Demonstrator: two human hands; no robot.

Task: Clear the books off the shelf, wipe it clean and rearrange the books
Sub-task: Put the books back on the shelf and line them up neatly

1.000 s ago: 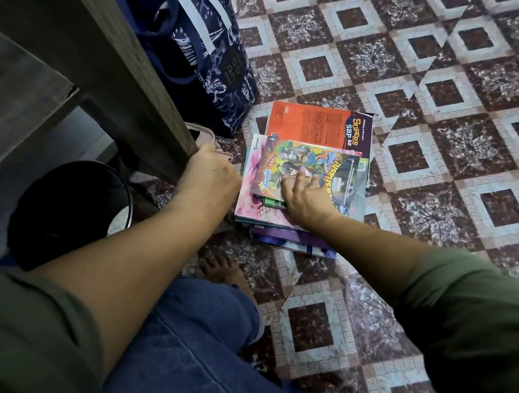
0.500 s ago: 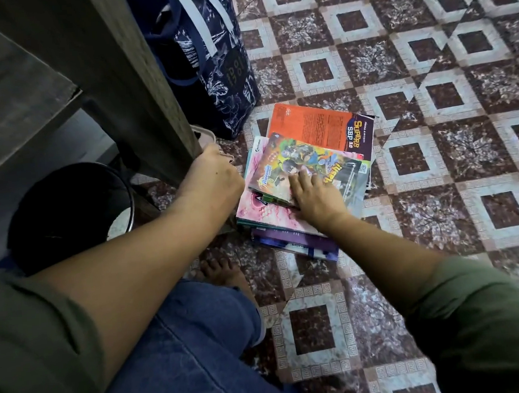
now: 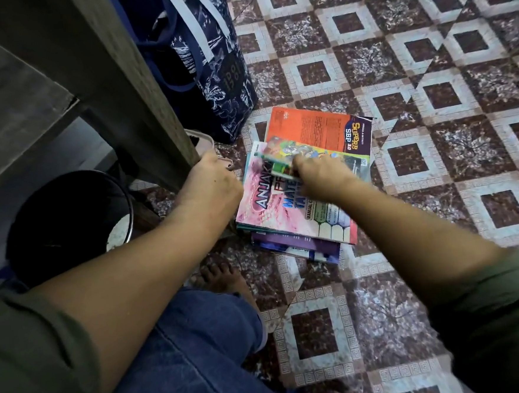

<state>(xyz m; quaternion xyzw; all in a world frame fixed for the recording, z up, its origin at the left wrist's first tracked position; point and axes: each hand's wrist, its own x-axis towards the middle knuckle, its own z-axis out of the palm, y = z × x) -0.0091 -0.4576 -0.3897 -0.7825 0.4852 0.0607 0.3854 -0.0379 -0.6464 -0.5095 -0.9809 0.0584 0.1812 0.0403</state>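
here, colourful book in right hand, near left hand

Head view looks steeply down, close above floor.

Both forearms reaching forward, left hand knuckles up, right hand pinching book

Dim indoor light. The tiled floor is brightest toward one o'clock; the shelf at ten o'clock throws deep shadow over a black bin. Blur smears the right hand and the comic book it grips. Lines bow near the edges.
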